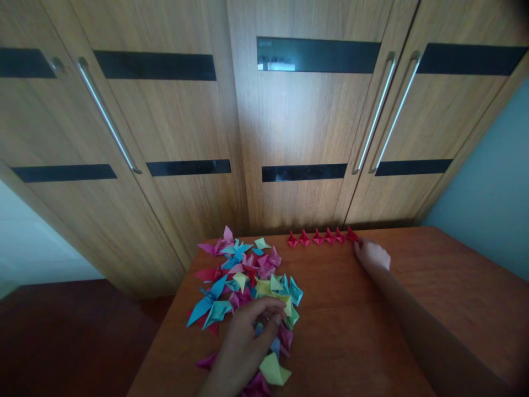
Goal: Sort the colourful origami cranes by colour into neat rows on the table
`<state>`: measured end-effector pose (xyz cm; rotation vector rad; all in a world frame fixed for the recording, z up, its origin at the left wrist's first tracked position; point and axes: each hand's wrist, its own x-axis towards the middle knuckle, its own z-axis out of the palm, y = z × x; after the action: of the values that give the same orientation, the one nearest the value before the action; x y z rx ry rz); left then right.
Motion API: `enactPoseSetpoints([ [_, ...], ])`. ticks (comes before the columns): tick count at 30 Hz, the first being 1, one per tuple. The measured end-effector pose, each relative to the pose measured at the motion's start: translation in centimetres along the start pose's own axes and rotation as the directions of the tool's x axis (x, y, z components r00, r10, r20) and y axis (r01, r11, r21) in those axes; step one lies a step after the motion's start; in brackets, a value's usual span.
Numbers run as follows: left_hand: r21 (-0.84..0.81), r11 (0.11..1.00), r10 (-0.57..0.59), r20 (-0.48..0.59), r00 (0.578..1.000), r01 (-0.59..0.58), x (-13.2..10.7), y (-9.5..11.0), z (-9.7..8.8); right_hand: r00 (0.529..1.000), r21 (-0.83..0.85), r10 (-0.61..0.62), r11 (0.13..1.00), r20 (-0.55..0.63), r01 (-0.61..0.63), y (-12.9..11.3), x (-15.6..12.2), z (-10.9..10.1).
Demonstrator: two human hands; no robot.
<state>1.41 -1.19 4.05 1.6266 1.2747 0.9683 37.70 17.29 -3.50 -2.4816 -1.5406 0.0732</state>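
Observation:
At the far edge of the table, my right hand [372,256] pinches a red origami piece [352,235] at the right end of a row. Several matching red origami pieces [318,237] stand to its left, spaced along the edge. My left hand [254,331] hovers over or rests on a loose pile of folded paper; I cannot tell which. Its fingers are curved, thumb and fingertips slightly apart, and nothing shows between them. Around it lie a blue origami crane [209,302], a yellow-green folded piece [274,369] and pink ones [268,263]. The hand hides part of the pile.
The brown wooden table [343,342] stands close against a wooden wardrobe [301,121] with long metal handles [376,116]. A pale blue wall [491,182] is on the right. Dark floor [82,336] shows past the table's left edge.

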Motion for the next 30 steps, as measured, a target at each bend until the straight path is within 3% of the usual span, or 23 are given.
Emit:
enactPoseSetpoints([
  [6,0.138,0.988,0.068,0.003,0.998,-0.067,0.3,0.4,-0.7,0.999,0.041,0.027,0.999,-0.032,-0.026,0.2,-1.3,0.0],
  [9,0.35,0.931,0.172,-0.169,0.971,-0.104,1.0,0.1,-3.1,0.999,0.075,0.035,0.997,-0.008,-0.034,0.2,-2.9,0.0],
  [12,0.53,0.848,0.242,-0.363,0.9,-0.014,1.6,-0.8,-6.1,1.0,0.094,-0.003,0.996,0.017,0.002,-0.2,-4.7,-0.1],
  [14,0.597,0.802,0.257,-0.398,0.881,0.035,2.0,-1.6,-7.5,0.999,0.099,-0.044,0.994,0.031,0.041,-0.6,-6.0,-0.2],
  [17,0.676,0.737,0.278,-0.316,0.907,0.009,2.4,-2.5,-7.5,0.992,0.107,-0.122,0.987,0.041,0.117,-1.4,-7.9,-0.4],
  [20,0.746,0.664,0.293,-0.188,0.937,-0.058,2.9,-3.0,-6.0,0.979,0.135,-0.2,0.972,0.037,0.194,-2.2,-9.6,-0.5],
  [24,0.805,0.592,0.249,-0.137,0.959,-0.039,3.3,-2.9,-4.4,0.96,0.168,-0.278,0.949,0.045,0.267,-2.9,-11.2,-0.8],
  [30,0.756,0.65,0.19,-0.058,0.98,-0.081,3.1,-1.7,-4.6,0.948,0.231,-0.318,0.925,0.029,0.303,-2.9,-11.6,-1.0],
])
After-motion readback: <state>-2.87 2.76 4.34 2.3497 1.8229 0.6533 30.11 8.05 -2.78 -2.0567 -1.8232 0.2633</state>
